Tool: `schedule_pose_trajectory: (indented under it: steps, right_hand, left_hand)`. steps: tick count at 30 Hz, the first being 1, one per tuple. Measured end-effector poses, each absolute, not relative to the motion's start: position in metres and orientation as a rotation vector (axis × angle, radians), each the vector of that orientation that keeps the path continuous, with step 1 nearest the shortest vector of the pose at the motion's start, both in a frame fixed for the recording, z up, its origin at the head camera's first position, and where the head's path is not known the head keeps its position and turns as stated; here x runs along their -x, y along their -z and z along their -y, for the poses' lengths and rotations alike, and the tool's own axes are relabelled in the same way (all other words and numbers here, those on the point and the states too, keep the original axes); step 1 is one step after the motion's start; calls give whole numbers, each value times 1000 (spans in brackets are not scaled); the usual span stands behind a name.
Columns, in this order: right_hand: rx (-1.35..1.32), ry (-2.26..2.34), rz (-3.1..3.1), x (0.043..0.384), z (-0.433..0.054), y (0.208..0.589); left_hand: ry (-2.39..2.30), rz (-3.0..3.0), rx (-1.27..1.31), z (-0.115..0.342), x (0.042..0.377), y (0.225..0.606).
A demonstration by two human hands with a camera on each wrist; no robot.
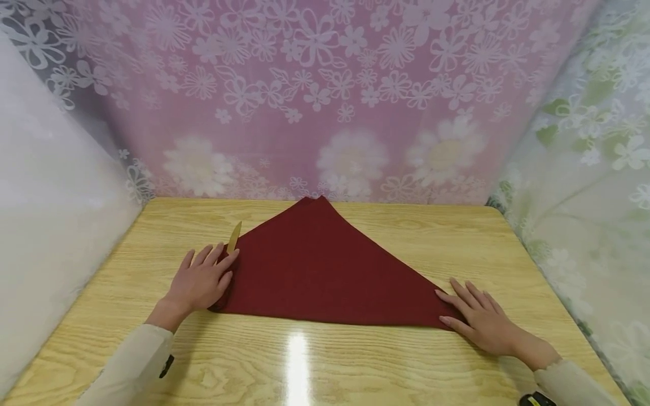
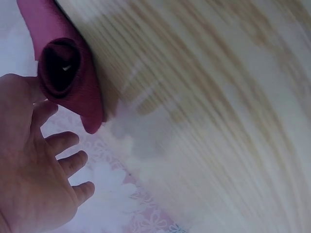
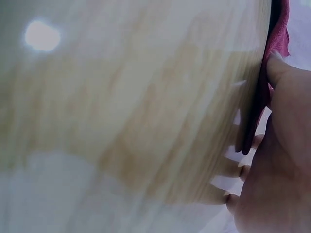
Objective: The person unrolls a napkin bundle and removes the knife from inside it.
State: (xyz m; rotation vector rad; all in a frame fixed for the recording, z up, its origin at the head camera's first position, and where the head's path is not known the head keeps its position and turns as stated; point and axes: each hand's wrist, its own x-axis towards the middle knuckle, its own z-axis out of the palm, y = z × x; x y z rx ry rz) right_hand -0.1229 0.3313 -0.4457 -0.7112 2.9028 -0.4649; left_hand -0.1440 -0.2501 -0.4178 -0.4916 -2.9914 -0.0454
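A dark red cloth (image 1: 330, 270) lies on the table as a broad triangle, its blunt peak at the far edge. Its left end is a roll (image 2: 68, 92), seen end-on in the left wrist view. Out of the roll's far end sticks a gold, pointed, blade-like piece (image 1: 235, 237); its lower part is hidden. My left hand (image 1: 200, 282) rests on the roll with thumb and index fingertip, the other fingers extended. My right hand (image 1: 482, 321) lies with fingers spread and nearly straight, thumb and index finger touching the cloth's right corner.
The wood-grain table (image 1: 396, 366) reflects a bright light near its front. A pink flowered curtain (image 1: 284, 129) hangs along its back edge. A white sheet (image 1: 51, 197) borders the left, a green-and-white flowered one (image 1: 574, 214) the right.
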Motion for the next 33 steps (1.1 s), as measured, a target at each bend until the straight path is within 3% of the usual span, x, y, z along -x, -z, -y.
schedule_pose_trajectory:
  steps: [33]
  right_hand:
    - [877,307,-2978,126,-335,443]
  left_hand:
    - [-20,3035,525,242,135,415]
